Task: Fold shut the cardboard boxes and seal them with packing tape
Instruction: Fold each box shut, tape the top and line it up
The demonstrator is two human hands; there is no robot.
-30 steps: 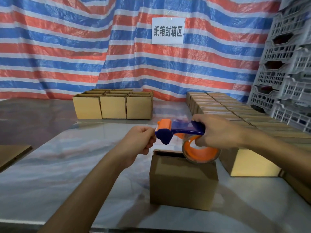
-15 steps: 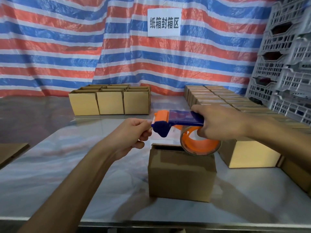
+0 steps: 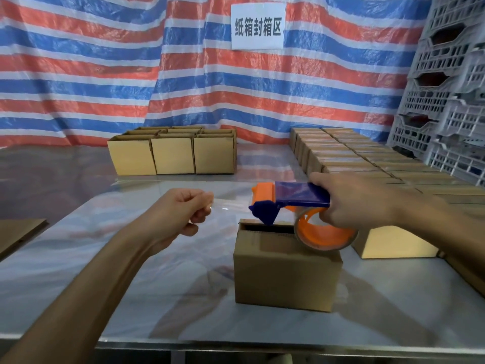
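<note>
Left hand (image 3: 183, 210): my fingers are curled and my thumb and forefinger pinch the free end of a strip of clear tape (image 3: 229, 205). The strip is faint and runs level from my fingertips to the dispenser's orange front.

Right hand (image 3: 349, 199): my fingers are wrapped round the rear of the blue tape dispenser (image 3: 299, 197) in a full grip. The tape roll (image 3: 325, 233), on its orange core, hangs below my hand.

Cardboard box (image 3: 286, 274): it stands on the metal table (image 3: 131, 298), near the front edge and directly beneath the dispenser. Its flaps are folded down, with a dark gap along the far edge of the top. The roll overlaps the box's top right corner in view; I cannot tell whether they touch.

Surroundings: a block of open boxes (image 3: 173, 155) stands at the far side of the table. Rows of closed boxes (image 3: 349, 156) fill the right side. Grey plastic crates (image 3: 446, 106) are stacked at far right. A striped tarpaulin (image 3: 78, 74) hangs behind, bearing a white sign (image 3: 258, 26).
</note>
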